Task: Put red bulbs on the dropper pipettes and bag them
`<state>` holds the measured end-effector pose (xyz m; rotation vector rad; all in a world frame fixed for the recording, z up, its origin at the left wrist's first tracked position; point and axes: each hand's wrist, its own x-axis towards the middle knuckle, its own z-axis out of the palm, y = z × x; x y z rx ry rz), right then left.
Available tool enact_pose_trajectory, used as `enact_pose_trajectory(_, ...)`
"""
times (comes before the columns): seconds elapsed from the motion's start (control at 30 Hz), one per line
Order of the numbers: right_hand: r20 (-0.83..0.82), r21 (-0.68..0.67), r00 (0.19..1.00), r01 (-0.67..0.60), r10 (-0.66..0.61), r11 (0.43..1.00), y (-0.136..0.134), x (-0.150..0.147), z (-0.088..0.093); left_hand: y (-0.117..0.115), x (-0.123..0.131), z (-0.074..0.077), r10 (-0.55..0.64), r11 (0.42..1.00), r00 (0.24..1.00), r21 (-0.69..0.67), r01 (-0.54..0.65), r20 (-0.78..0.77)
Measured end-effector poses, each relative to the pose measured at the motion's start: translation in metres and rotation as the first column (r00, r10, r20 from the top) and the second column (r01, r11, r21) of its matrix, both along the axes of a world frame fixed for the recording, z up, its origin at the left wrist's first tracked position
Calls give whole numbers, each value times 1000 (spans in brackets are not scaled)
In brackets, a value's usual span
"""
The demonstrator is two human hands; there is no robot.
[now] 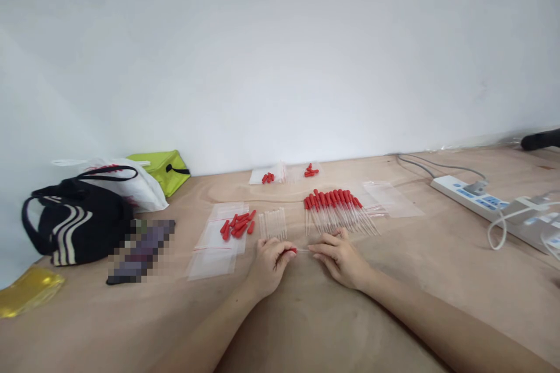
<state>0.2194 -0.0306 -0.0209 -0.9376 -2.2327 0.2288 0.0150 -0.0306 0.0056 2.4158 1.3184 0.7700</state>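
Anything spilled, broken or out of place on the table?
Nothing looks spilled or broken. Some red bulbs lie jumbled on plastic bags. The one oddity is the dark item beside the black bag: it shows mostly as coarse blocks, so its condition can't be judged.

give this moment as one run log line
left hand: pinching red dropper bulb | right hand: fingertips at clear tube | beyond hands: red-topped droppers, loose red bulbs, bare tubes

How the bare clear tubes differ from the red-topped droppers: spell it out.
The bare clear tubes have no tops, while the red-topped droppers carry bulbs. The bare clear tubes lie roughly parallel; the red-topped droppers fan out. The bare clear tubes form a narrower group than the red-topped droppers. Both lie on the tabletop.
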Motion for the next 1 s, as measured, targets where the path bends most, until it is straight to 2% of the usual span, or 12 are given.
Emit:
enact_pose_trajectory(0.13,24,6,1000,-4,4,1000,3,2,2,-1,0,2,-59,998,998,4,59,-39)
enact_pose_trajectory(0.23,78,58,997,11,-16,998,5,3,3,-2,0,2,-96,995,994,24,97,-54)
enact_pose_trajectory(0.43,173,162,981,64,-92,985,2,-1,2,-2,0,1,-66,992,993,105,77,-101)
enact_pose_trajectory(0.57,188,108,980,47,-66,993,-3,-5,4,-1,0,0,-73,982,985,159,98,-158)
enact_pose_trajectory(0.73,157,17,987,36,-39,999,-4,-9,7,-2,1,-1,-96,979,982,162,122,-162)
enact_pose_trajectory(1.0,201,17,979,18,-21,1000,-2,-12,10,-1,-1,1,-134,962,969,206,177,-206)
